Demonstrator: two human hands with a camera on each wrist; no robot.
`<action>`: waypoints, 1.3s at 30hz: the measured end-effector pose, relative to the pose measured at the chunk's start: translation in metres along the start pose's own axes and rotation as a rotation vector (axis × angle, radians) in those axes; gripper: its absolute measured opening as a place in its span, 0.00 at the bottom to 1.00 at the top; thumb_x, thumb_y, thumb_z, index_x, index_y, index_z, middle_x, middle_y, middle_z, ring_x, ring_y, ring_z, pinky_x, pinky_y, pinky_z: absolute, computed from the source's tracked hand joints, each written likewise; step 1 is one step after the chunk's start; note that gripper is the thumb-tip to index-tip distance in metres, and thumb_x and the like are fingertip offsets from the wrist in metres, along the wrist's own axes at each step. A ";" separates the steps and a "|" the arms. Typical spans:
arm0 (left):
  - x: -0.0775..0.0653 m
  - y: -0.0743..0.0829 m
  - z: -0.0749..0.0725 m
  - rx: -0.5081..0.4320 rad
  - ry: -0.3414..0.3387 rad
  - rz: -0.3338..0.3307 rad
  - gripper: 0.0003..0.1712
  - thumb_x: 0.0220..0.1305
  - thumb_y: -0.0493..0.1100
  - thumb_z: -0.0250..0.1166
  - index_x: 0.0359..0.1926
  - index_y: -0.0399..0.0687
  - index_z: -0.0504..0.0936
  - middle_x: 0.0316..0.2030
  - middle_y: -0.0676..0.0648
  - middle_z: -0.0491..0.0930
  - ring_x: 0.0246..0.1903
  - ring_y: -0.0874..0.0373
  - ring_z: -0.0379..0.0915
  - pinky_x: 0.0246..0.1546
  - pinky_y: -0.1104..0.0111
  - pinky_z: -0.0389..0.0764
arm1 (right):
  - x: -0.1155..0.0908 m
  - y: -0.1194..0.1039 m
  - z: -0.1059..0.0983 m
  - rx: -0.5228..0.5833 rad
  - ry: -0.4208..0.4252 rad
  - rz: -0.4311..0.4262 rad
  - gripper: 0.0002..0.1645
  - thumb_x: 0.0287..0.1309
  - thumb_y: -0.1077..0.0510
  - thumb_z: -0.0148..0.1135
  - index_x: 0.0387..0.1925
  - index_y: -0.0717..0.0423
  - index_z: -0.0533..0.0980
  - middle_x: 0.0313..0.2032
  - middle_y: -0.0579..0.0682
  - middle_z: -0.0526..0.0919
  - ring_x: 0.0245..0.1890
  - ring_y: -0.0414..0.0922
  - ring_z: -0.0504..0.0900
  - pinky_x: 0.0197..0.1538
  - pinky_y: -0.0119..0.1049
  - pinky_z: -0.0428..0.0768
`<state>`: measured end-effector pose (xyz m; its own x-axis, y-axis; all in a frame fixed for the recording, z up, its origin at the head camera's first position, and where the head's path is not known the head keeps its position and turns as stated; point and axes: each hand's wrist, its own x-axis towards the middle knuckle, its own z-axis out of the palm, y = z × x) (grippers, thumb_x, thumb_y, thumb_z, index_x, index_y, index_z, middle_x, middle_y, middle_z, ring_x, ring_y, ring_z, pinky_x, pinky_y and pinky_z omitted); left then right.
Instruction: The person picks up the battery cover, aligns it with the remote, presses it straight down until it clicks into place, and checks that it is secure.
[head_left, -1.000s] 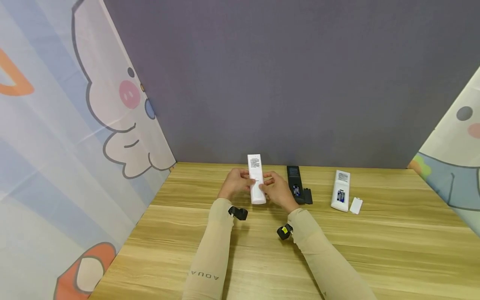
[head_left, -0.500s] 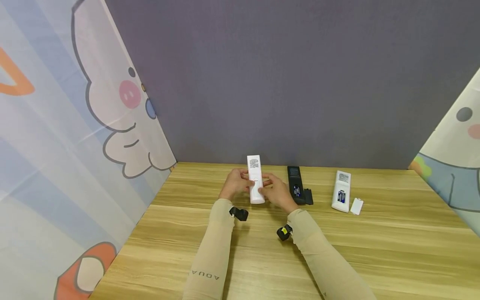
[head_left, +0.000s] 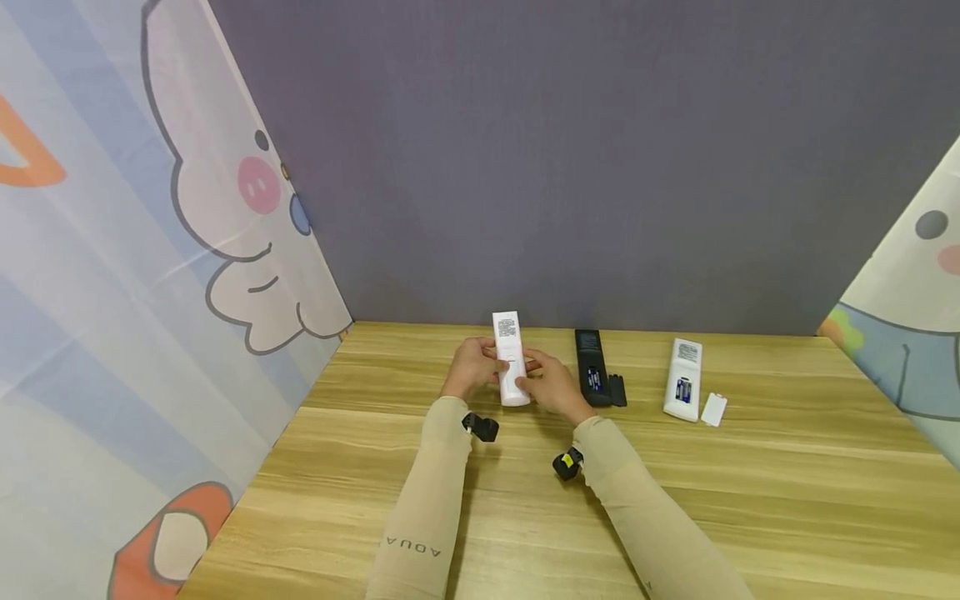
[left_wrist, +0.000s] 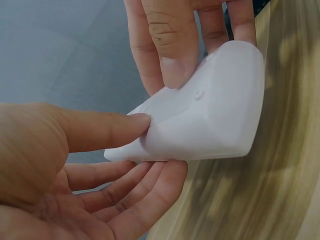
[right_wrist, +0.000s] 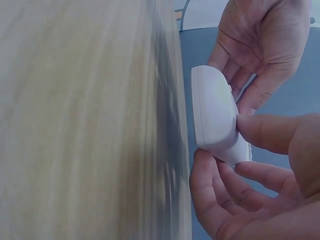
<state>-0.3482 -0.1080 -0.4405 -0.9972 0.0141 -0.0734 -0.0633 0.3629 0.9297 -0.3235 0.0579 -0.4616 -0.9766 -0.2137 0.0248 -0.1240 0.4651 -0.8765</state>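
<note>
A white remote control (head_left: pixel 508 342) is held back side up above the table, its printed label at the far end and its battery cover in place. My left hand (head_left: pixel 471 367) grips it from the left, thumb on the back and fingers underneath. From the right, my right hand (head_left: pixel 553 387) pinches the same remote, its thumb pressing on the battery cover near the lower end. In the left wrist view the remote's rounded end (left_wrist: pixel 235 100) faces the camera between both hands. The right wrist view shows the remote (right_wrist: pixel 212 107) with fingers beneath it.
To the right lies a black remote (head_left: pixel 590 358) with batteries in its open compartment and its black cover (head_left: pixel 617 390) beside it. Farther right is another white remote (head_left: pixel 686 367), also open with batteries showing, its white cover (head_left: pixel 714 409) alongside. A grey panel (head_left: pixel 570 167) stands behind the wooden table (head_left: pixel 525 517).
Both hands keep hold of the white remote, which has shifted very slightly left. My right thumb has moved slightly left on the cover. The other remotes stay put on the table.
</note>
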 end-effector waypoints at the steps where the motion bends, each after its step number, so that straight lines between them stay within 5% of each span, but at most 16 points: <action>1: 0.000 0.000 0.000 0.002 0.003 0.000 0.30 0.61 0.27 0.70 0.65 0.31 0.75 0.48 0.34 0.83 0.37 0.49 0.85 0.42 0.56 0.88 | 0.000 0.000 0.000 -0.004 -0.001 0.002 0.37 0.67 0.62 0.65 0.75 0.55 0.66 0.56 0.63 0.81 0.51 0.57 0.86 0.41 0.38 0.86; 8: 0.001 -0.002 0.003 0.031 0.009 -0.003 0.32 0.59 0.27 0.71 0.65 0.33 0.76 0.45 0.35 0.84 0.33 0.52 0.84 0.40 0.57 0.88 | 0.001 0.002 0.001 -0.078 -0.011 0.008 0.40 0.66 0.62 0.66 0.76 0.53 0.64 0.59 0.62 0.80 0.54 0.55 0.84 0.46 0.39 0.84; 19: 0.002 -0.005 0.007 0.053 -0.008 -0.001 0.36 0.57 0.25 0.71 0.67 0.32 0.73 0.43 0.35 0.84 0.32 0.54 0.82 0.34 0.65 0.87 | -0.002 0.003 -0.001 -0.130 -0.034 0.013 0.40 0.67 0.62 0.63 0.77 0.57 0.61 0.63 0.63 0.78 0.63 0.59 0.77 0.64 0.55 0.75; 39: 0.003 -0.011 0.015 0.178 0.025 0.021 0.29 0.58 0.27 0.71 0.62 0.33 0.79 0.42 0.37 0.87 0.29 0.56 0.83 0.25 0.73 0.80 | 0.000 0.011 0.002 -0.149 -0.057 0.039 0.39 0.69 0.61 0.63 0.76 0.61 0.61 0.67 0.63 0.75 0.68 0.60 0.73 0.68 0.56 0.72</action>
<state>-0.3495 -0.0977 -0.4564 -0.9990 0.0007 -0.0437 -0.0369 0.5218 0.8523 -0.3250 0.0615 -0.4725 -0.9702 -0.2393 -0.0386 -0.1152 0.5951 -0.7953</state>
